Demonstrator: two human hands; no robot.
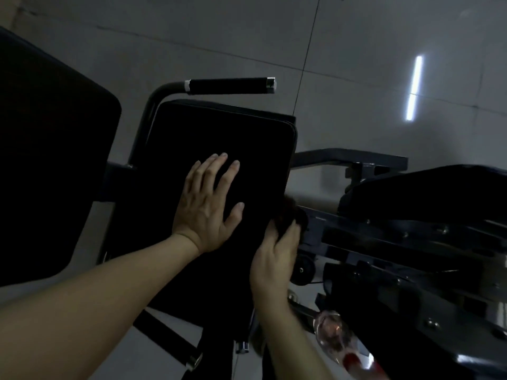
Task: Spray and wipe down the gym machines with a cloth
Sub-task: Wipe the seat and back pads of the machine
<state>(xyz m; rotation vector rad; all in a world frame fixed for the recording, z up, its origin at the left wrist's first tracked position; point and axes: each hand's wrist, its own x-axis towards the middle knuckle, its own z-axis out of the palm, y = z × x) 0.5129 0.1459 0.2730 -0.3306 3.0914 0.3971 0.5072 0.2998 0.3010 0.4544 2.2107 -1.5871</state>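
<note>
Wiping step: left hand [208, 204] flat on the pad [219, 127], fingers spread, steadying it; right hand [274, 259] bunches the cloth [290, 213] at the pad's right edge. Blurry bottle [333, 334] near right. Next up, probably dragging the cloth along that edge.

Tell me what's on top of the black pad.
Left hand lies flat on the pad, fingers spread. Right hand grips a dark cloth at its right edge. Pad beneath them is hidden.
</note>
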